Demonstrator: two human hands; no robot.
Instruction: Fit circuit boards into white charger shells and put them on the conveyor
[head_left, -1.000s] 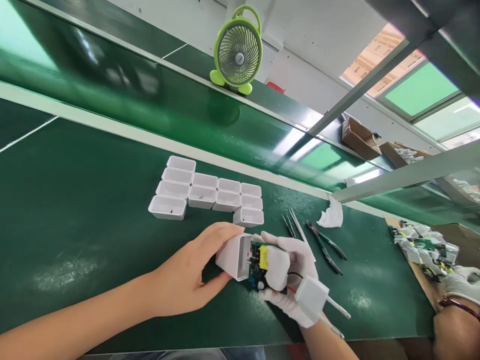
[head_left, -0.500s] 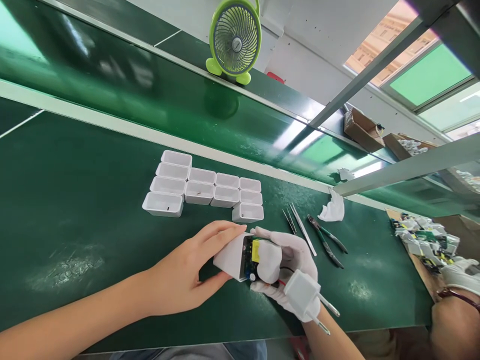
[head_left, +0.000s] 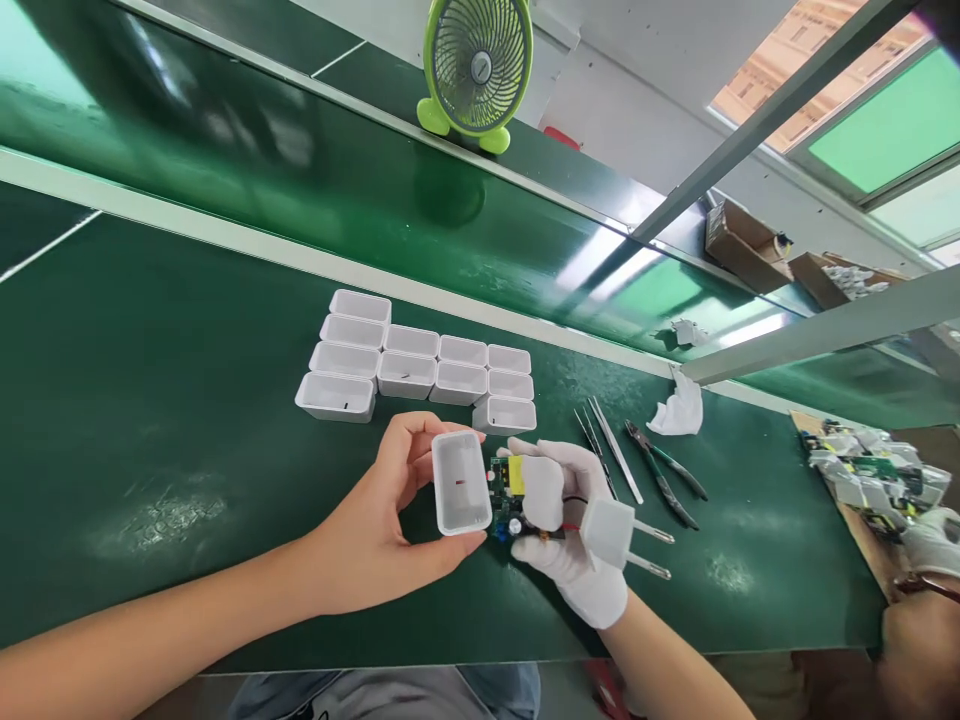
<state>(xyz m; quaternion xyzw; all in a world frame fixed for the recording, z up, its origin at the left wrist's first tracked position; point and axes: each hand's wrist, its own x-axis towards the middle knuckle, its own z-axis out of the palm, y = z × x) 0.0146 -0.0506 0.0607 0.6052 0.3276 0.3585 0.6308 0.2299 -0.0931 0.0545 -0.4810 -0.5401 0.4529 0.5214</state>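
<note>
My bare left hand [head_left: 390,530] grips a white plastic case [head_left: 461,485] by its sides, the hollow facing up toward me with a small dark mark inside. Just right of it, my gloved right hand [head_left: 577,545] is closed around a green circuit board [head_left: 501,500]. Yellow tape and a white cover piece [head_left: 541,492] sit on that board. Red and black wires run from it to a white two-pin plug [head_left: 609,532], whose metal pins point right. The case and the board are side by side, nearly touching. Parts of the gloved fingers are hidden behind the board.
Several white cases [head_left: 409,375] stand in rows behind my hands. Tweezers [head_left: 616,450], cutting pliers [head_left: 664,475] and a crumpled white glove [head_left: 679,405] lie to the right. Farther right, a person's gloved hand [head_left: 934,540] is beside piled circuit boards [head_left: 874,465]. A green fan [head_left: 480,70] stands behind.
The case has come off the board's end and turned, so its hollow now faces me. More of the board shows. The plug has swung so its pins point more directly right.
</note>
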